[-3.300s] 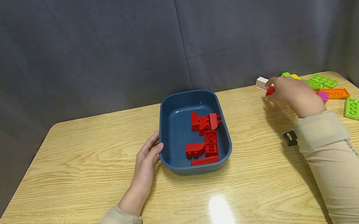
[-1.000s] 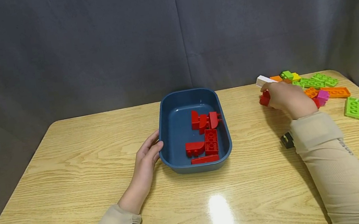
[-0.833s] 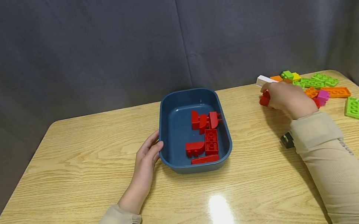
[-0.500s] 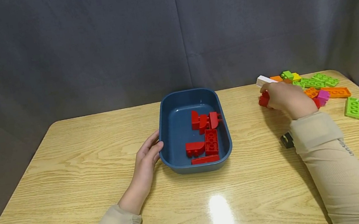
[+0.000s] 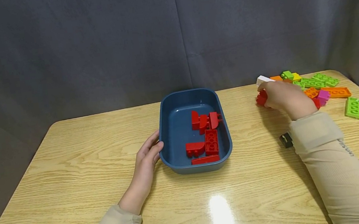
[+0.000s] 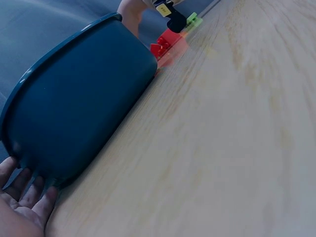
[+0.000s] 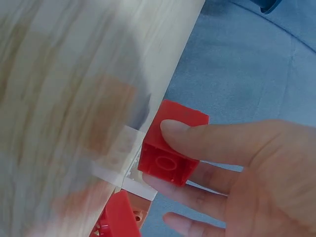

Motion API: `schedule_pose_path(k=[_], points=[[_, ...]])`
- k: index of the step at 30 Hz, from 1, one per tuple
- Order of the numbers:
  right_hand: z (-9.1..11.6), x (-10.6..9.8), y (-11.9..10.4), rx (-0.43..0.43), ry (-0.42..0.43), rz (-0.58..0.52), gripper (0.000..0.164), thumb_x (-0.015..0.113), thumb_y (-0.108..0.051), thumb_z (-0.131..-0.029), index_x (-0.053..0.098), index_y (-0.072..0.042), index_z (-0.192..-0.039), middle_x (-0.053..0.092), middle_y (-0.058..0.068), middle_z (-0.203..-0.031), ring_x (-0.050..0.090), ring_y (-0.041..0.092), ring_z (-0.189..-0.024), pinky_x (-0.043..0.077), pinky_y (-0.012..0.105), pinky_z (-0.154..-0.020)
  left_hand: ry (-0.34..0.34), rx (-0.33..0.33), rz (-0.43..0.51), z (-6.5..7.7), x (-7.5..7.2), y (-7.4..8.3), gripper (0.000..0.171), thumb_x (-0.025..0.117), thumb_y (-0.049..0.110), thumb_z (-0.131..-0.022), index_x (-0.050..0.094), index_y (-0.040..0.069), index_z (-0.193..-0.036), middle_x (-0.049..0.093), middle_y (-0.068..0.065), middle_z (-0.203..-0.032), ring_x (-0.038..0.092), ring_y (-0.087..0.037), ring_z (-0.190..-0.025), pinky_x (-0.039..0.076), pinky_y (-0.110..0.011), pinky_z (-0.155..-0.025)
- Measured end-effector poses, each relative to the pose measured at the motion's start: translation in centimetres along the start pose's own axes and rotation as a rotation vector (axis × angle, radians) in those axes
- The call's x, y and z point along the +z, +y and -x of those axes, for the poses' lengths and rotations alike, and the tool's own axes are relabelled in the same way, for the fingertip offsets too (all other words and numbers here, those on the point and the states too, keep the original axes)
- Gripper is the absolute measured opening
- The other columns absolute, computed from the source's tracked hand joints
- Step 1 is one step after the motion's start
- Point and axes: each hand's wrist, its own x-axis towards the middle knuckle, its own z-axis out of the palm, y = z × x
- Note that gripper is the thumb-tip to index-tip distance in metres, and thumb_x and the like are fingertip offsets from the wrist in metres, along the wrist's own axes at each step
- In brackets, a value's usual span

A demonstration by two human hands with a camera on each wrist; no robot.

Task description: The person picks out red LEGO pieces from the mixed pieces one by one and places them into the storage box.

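Observation:
My right hand (image 5: 285,98) pinches a red toy building brick (image 7: 173,140) between thumb and fingers, its hollow underside showing in the right wrist view. In the head view this brick is partly covered by the fingers. Just behind it lies a white brick (image 5: 264,80). My left hand (image 5: 146,155) rests against the left outer side of a blue bin (image 5: 172,165), thumb at the rim. In the left wrist view, its extended fingers (image 6: 47,200) touch the bin's wall. Inside the bin lie several red bricks (image 5: 211,141), mostly towards the right side.
Right of my right hand lie loose bricks: lime green plates (image 5: 354,108), a long orange plate (image 5: 336,92), a magenta brick (image 5: 324,97), a yellow brick (image 5: 296,76) and a red one (image 5: 316,102). A grey curtain (image 5: 107,46) hangs behind the wooden table (image 5: 72,170).
My right hand has shifted a little to the left with the red brick, compared with the earlier frames. The left hand and the bin have stayed in place.

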Motion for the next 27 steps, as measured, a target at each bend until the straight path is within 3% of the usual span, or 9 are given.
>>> schedule_pose_path(k=[10, 20, 27], points=[[0.5, -0.3, -1.1, -0.051, 0.074, 0.026, 0.044, 0.064, -0.015, -0.081, 0.053, 0.000, -0.121, 0.064, 0.023, -0.101, 0.053, 0.037, -0.087, 0.048, 0.054, -0.071, 0.003, -0.004, 0.002, 0.0, 0.0, 0.0, 0.048, 0.045, 0.020, -0.095, 0.041, 0.010, -0.142, 0.042, -0.009, -0.146, 0.044, -0.020, -0.126, 0.033, -0.045, -0.111], [0.6, -0.7, -2.1, -0.075, 0.101, 0.060, 0.044, 0.062, -0.017, -0.082, 0.055, -0.001, -0.123, 0.065, 0.023, -0.110, 0.055, 0.036, -0.090, 0.048, 0.061, -0.075, 0.003, -0.002, 0.005, 0.0, 0.0, 0.0, 0.047, 0.045, 0.020, -0.096, 0.041, 0.010, -0.141, 0.043, -0.010, -0.146, 0.044, -0.021, -0.126, 0.033, -0.044, -0.111], [0.7, -1.0, -3.0, -0.103, 0.123, 0.069, 0.043, 0.067, -0.015, -0.079, 0.056, -0.003, -0.120, 0.064, 0.024, -0.111, 0.055, 0.035, -0.092, 0.051, 0.059, -0.072, 0.003, -0.002, -0.003, 0.0, 0.0, 0.0, 0.047, 0.045, 0.020, -0.096, 0.041, 0.011, -0.141, 0.043, -0.009, -0.146, 0.045, -0.021, -0.126, 0.033, -0.044, -0.111]])
